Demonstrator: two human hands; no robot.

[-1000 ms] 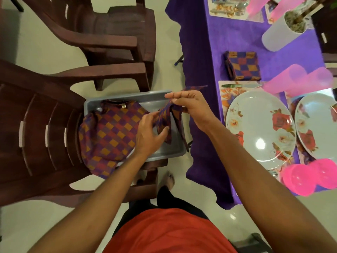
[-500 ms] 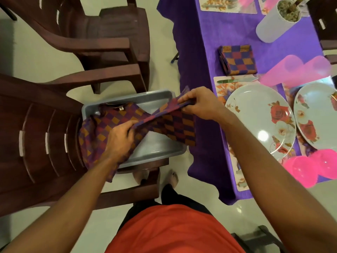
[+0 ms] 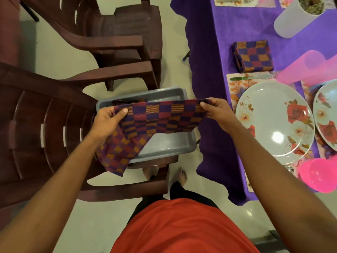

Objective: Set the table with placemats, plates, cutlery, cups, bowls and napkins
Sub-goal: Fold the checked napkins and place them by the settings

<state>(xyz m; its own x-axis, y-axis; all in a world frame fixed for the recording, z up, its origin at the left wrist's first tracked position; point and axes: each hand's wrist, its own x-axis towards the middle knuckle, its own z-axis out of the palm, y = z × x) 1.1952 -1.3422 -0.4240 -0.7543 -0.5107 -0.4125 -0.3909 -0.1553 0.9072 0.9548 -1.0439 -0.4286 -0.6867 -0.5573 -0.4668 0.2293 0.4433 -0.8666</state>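
Mid-frame, left hand (image 3: 107, 118) and right hand (image 3: 217, 111) each pinch a top corner of the checked napkin (image 3: 160, 119), stretched between them over the grey tray (image 3: 169, 143) on the chair (image 3: 45, 128). Plate (image 3: 273, 119) on the table (image 3: 237, 28) at right.

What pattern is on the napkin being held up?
The napkin is checked purple, red and orange; head view.

Bright even indoor light, soft shadows under chairs (image 3: 118, 42), glare spot on plate (image 3: 269, 106), fisheye bend at edges, ctr sharp
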